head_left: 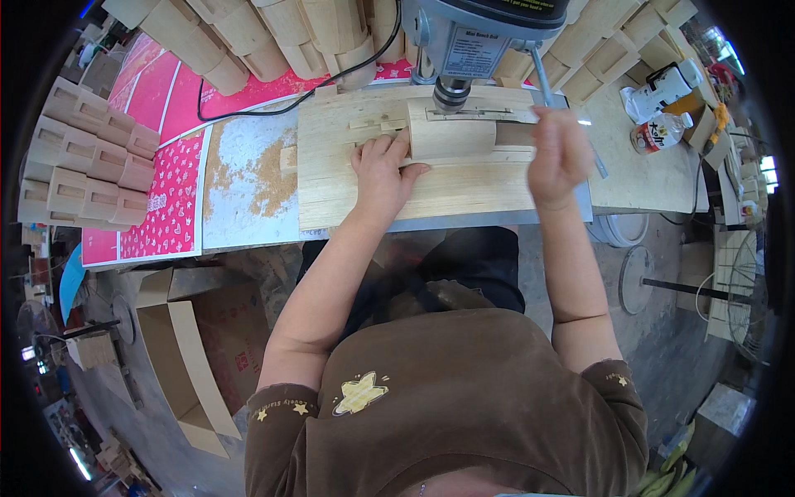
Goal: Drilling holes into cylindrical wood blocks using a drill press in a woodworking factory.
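Left fingers (383,147), thumb spread, touch your block's (455,141) left end, long axis sideways; right fingers (550,137) curl round the lever (542,76).

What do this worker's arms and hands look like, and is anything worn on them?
Both hands are gloveless: the left hand and the right hand, slightly blurred. The forearms are bare, with no watch visible. The short brown sleeves carry small yellow stars and pale lettering near the hems.
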The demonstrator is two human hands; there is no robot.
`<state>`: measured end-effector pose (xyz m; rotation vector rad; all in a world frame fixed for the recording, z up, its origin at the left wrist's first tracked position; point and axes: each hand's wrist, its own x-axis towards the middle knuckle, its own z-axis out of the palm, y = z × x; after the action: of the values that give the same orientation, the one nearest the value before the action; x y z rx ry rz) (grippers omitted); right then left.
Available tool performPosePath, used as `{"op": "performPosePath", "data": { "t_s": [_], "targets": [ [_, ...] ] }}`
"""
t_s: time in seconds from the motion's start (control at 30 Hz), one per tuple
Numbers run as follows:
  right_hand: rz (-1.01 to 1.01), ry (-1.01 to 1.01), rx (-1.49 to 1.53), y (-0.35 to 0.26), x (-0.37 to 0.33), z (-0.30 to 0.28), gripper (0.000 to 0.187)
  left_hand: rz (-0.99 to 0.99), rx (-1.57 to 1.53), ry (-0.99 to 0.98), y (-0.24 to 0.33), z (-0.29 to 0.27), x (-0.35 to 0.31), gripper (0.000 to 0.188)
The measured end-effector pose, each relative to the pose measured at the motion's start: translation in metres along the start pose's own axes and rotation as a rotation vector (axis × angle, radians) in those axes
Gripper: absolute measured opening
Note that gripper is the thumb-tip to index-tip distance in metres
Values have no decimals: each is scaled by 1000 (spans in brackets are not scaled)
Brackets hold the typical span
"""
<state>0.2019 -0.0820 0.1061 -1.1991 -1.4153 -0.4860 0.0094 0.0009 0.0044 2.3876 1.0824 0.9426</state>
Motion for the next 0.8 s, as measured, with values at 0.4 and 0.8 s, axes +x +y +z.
{"op": "performPosePath", "data": {
  "t_s": [0.4,0.8],
  "targets": [
    [127,-112,-191,39,168,25,31,-62,-130,-41,3,-3,7,52],
    [81,-719,-430,38,-19,-11,27,-101,-477,-17,-9,-42,7,33]
  ]
}}
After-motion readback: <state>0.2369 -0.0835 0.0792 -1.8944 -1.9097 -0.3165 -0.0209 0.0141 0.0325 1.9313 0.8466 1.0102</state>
